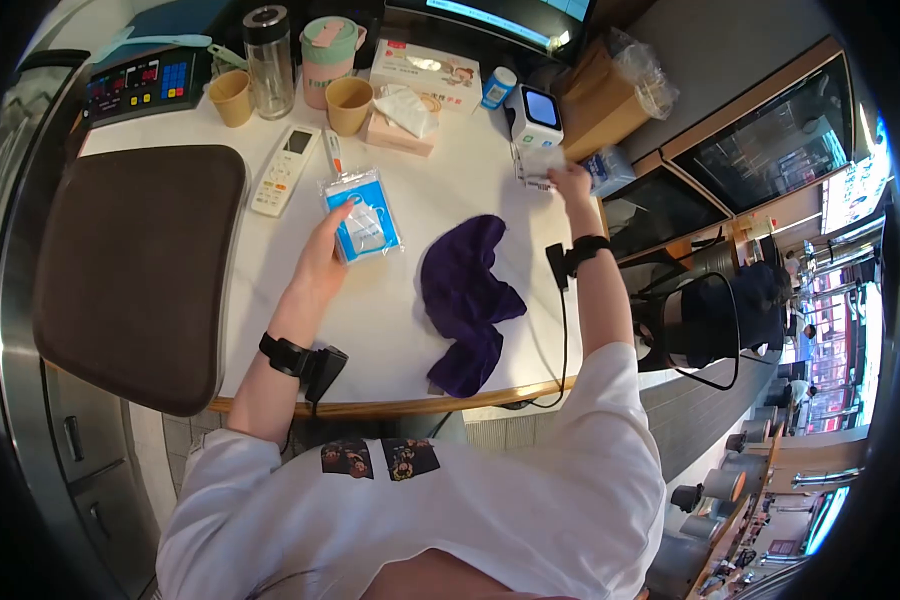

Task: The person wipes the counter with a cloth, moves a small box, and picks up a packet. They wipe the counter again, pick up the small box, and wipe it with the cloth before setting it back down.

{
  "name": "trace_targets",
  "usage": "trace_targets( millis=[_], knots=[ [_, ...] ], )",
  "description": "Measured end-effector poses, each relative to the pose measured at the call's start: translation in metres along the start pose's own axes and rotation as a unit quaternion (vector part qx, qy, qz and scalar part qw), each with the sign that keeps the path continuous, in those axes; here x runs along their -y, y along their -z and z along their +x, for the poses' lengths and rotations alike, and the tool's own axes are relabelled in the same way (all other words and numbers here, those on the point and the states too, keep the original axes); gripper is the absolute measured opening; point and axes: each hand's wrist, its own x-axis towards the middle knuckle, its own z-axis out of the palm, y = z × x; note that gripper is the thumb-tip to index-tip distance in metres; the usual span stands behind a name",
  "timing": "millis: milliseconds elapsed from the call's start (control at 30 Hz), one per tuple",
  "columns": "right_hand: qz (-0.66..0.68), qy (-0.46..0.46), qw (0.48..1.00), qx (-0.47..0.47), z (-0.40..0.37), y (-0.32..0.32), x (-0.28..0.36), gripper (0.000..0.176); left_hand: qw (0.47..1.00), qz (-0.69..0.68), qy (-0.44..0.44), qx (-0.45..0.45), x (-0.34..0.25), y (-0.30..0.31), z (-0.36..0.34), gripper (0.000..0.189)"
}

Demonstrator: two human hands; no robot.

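Observation:
My left hand [320, 250] grips a flat blue-and-white packet [378, 228] in a clear plastic sleeve, the thumb lying on its face. At the table's right side, my right hand [573, 186] pinches a small whitish packet [542, 166]; blur hides its details. Between the two hands a crumpled purple cloth [460, 290] lies on the white table [390, 340]. Just beyond the left hand are a white remote control [287, 172] and a pen-like item [332, 150]. A blue-and-white pack [608, 170] stands beside the right hand.
A dark brown padded board [140, 270] covers the left side. Along the back stand a glass bottle [270, 75], paper cups [231, 98], a tumbler [328, 70], a tissue box [400, 132], a white carton [430, 72] and a small screen device [536, 118].

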Motion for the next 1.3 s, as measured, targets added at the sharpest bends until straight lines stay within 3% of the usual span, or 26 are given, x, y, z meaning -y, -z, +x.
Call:
trace_targets(
  millis=[100, 133, 200, 300, 400, 533, 633, 733, 833, 933, 967, 1067, 1167, 1300],
  knots=[
    [0.326, -0.15, 0.933, -0.024, 0.007, 0.023, 0.008, 0.006, 1.0, -0.01, 0.004, 0.014, 0.003, 0.004, 0.003, 0.046],
    [0.342, -0.195, 0.919, -0.029, 0.004, 0.029, 0.014, 0.004, 1.0, -0.013, 0.002, 0.007, 0.002, 0.004, 0.003, 0.045],
    [0.37, -0.222, 0.9, 0.059, 0.005, 0.037, 0.016, 0.004, 1.0, -0.019, -0.001, -0.005, 0.001, 0.003, 0.001, 0.044],
    [0.238, -0.203, 0.942, 0.119, -0.003, 0.031, 0.022, 0.011, 1.0, -0.009, 0.001, -0.029, -0.003, -0.003, -0.003, 0.046],
    [0.159, -0.175, 0.967, 0.094, -0.006, 0.017, 0.02, 0.02, 1.0, -0.005, 0.001, -0.022, -0.004, -0.003, -0.004, 0.047],
    [0.168, -0.145, 0.972, 0.075, 0.011, -0.003, 0.012, 0.033, 1.0, -0.002, -0.001, -0.018, -0.003, 0.001, -0.001, 0.046],
    [0.096, -0.114, 0.986, 0.07, 0.027, -0.013, 0.007, 0.042, 1.0, 0.003, -0.003, -0.025, -0.005, -0.002, -0.003, 0.045],
    [0.025, -0.093, 0.995, -0.011, 0.021, -0.017, 0.013, 0.019, 1.0, 0.003, -0.006, -0.026, -0.007, -0.004, -0.005, 0.045],
    [-0.017, -0.098, 0.994, 0.034, 0.005, -0.003, 0.03, 0.028, 1.0, 0.002, -0.009, -0.022, -0.005, -0.002, -0.005, 0.046],
    [-0.2, -0.006, 0.975, -0.098, 0.001, 0.009, 0.031, 0.037, 1.0, 0.003, -0.002, -0.027, -0.003, 0.0, -0.002, 0.044],
    [-0.197, -0.027, 0.975, -0.1, 0.002, 0.013, 0.029, 0.036, 1.0, 0.001, -0.001, -0.029, -0.004, -0.001, -0.002, 0.044],
    [-0.133, 0.049, 0.989, 0.036, 0.0, 0.026, 0.02, 0.04, 1.0, -0.009, 0.006, -0.027, -0.003, 0.002, 0.0, 0.044],
    [-0.199, 0.274, 0.933, 0.123, -0.023, 0.031, 0.022, 0.05, 1.0, -0.013, 0.006, -0.02, -0.003, 0.003, 0.001, 0.044],
    [-0.325, 0.31, 0.884, 0.133, -0.058, 0.04, 0.047, 0.055, 1.0, -0.011, 0.006, -0.009, -0.002, 0.005, 0.002, 0.044]
  ],
)
